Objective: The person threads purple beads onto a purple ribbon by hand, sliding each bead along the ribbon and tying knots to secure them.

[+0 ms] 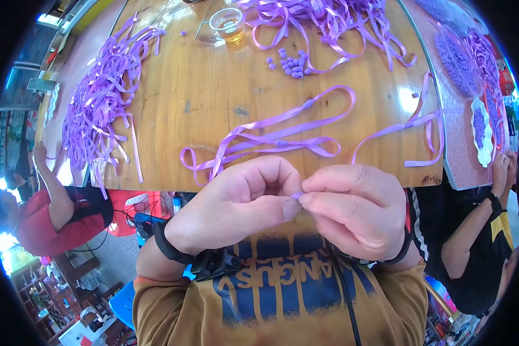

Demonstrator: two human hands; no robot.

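In front of my chest, just off the table's near edge, the fingertips of my two hands meet. My left hand [242, 199] pinches a small purple bead [297, 196] between thumb and forefinger. Pressed against the same bead are the closed fingertips of my right hand [360, 207]; whether a ribbon end is in that pinch is hidden. Beyond my hands lies a looped purple ribbon [271, 122] with small beads on it, and its near part passes behind my left hand. Another purple ribbon [380, 132] with a bead lies to the right.
A wooden table [173, 104] bears a heap of purple ribbons [104, 86] at left and another ribbon pile [328, 23] at the back. Loose purple beads [294, 64] lie near a clear cup of amber liquid [229, 27]. People sit at left [52, 219] and right [473, 254].
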